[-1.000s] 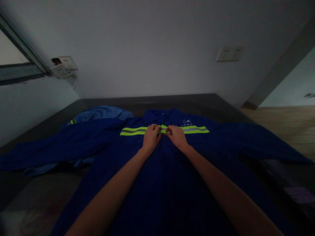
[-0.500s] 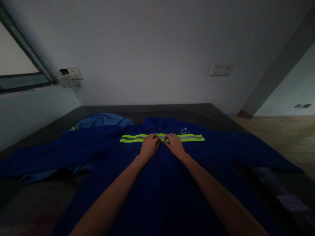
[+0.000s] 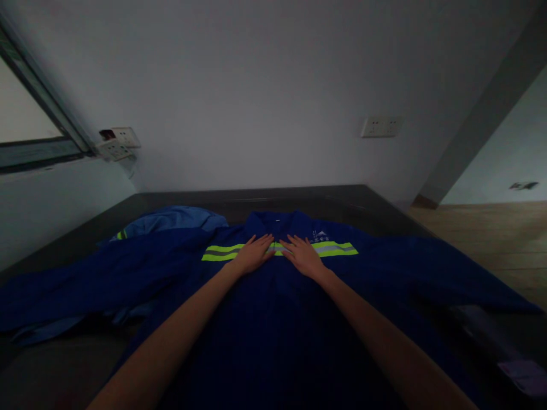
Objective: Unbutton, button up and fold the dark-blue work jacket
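Note:
A dark blue work jacket (image 3: 273, 319) lies spread out with its collar at the far side and its sleeves stretched to both sides. Across its chest runs a yellow-green and grey reflective strip (image 3: 337, 249). My left hand (image 3: 253, 254) rests flat on the strip, left of the front opening, fingers spread. On the other side of the opening, my right hand (image 3: 303, 256) also lies flat with its fingers apart, below a white printed logo (image 3: 320, 236). Neither hand holds anything. My palms and forearms hide parts of the strip and the jacket front.
The jacket lies on a dark table (image 3: 342, 196) against a grey wall. A lighter blue garment (image 3: 175, 219) is bunched partly under the left sleeve. At the right lies a long, dim packet-like object (image 3: 519, 373). Wall sockets (image 3: 382, 126) sit above the table.
Both hands have gone from pinching at the front opening to lying flat with spread fingers. They have moved slightly apart. The view has shifted a little.

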A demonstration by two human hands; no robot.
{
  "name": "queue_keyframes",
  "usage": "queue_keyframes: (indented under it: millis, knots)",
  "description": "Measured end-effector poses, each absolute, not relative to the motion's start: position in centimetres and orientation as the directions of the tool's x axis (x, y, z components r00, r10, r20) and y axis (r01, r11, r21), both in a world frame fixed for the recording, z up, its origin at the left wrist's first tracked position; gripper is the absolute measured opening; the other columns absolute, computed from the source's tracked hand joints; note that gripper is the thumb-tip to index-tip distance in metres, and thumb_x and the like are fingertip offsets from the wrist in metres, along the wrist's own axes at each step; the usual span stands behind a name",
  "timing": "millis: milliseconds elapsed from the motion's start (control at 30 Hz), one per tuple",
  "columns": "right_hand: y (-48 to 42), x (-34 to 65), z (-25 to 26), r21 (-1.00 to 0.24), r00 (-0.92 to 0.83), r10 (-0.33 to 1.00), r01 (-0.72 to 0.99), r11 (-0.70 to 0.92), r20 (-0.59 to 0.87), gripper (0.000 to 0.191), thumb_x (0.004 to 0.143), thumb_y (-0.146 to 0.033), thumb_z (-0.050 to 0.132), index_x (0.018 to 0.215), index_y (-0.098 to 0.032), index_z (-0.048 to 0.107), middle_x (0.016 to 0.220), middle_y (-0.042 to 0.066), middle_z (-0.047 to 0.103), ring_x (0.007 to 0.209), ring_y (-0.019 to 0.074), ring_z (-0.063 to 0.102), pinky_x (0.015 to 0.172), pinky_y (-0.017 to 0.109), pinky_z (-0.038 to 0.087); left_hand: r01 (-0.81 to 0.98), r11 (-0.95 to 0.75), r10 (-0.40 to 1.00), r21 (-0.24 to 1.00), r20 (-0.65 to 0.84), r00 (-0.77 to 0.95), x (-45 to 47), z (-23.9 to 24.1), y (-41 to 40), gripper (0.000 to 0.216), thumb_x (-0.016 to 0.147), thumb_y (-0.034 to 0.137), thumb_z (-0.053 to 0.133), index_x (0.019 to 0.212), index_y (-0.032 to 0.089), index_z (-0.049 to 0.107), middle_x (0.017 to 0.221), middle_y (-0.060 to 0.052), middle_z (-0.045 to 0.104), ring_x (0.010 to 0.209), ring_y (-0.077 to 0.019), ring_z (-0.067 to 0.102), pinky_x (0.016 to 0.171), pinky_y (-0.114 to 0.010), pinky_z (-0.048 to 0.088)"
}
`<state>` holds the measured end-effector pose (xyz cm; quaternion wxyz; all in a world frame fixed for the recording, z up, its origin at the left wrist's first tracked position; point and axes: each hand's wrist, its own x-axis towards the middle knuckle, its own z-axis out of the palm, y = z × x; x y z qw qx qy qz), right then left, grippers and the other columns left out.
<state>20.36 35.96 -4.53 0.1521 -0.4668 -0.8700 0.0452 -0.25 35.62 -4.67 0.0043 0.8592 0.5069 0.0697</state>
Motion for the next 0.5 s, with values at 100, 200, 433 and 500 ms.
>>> queue_keyframes:
  millis: [100, 200, 433, 500]
  knots:
    - [36.0, 20.4, -4.8, -0.193, -0.541, 0.828, 0.805, 0.560, 0.148, 0.051, 0.096, -0.049, 0.031, 0.141, -0.028, 0.041, 0.148, 0.010, 0.037, 0.137, 0.0301, 0.030, 0.107, 0.055, 0.023, 0.860, -0.486, 0.874, 0.157, 0.091, 0.477, -0.7, -5.1, 35.9, 0.052, 0.096, 0.044, 0.032, 0.142, 0.019, 0.035, 0.149, -0.010, 0.034, 0.138, -0.0221, 0.029, 0.113, -0.047, 0.022]
    - [36.5, 20.4, -4.0, -0.219, -0.528, 0.831, 0.802, 0.555, 0.175, 0.049, 0.094, -0.052, 0.035, 0.136, -0.029, 0.048, 0.143, 0.009, 0.045, 0.131, 0.0297, 0.039, 0.104, 0.051, 0.031, 0.843, -0.464, 0.886, 0.271, 0.158, 0.437, -1.2, -4.5, 36.9, 0.045, 0.094, 0.041, 0.039, 0.135, 0.021, 0.046, 0.141, -0.007, 0.047, 0.131, -0.0205, 0.042, 0.109, -0.040, 0.031]
    - [43.3, 23.4, -0.4, -0.269, -0.324, 0.886, 0.867, 0.419, 0.333, 0.036, 0.096, -0.033, 0.038, 0.124, -0.018, 0.056, 0.118, 0.010, 0.063, 0.111, 0.0211, 0.056, 0.094, 0.032, 0.040, 0.938, -0.154, 0.941, 0.312, 0.337, 0.043, -6.5, -2.4, 41.9, 0.042, 0.090, 0.020, 0.040, 0.129, 0.010, 0.045, 0.132, -0.016, 0.051, 0.124, -0.0240, 0.047, 0.105, -0.040, 0.035]
    - [45.7, 24.7, -0.7, -0.274, -0.262, 0.907, 0.893, 0.358, 0.330, 0.033, 0.094, -0.030, 0.044, 0.119, -0.015, 0.059, 0.114, 0.013, 0.064, 0.107, 0.0224, 0.057, 0.092, 0.033, 0.041, 0.952, -0.062, 0.952, 0.299, 0.304, -0.033, -8.3, -2.7, 43.0, 0.039, 0.087, 0.023, 0.044, 0.123, 0.008, 0.050, 0.125, -0.019, 0.055, 0.119, -0.0282, 0.050, 0.100, -0.043, 0.039]
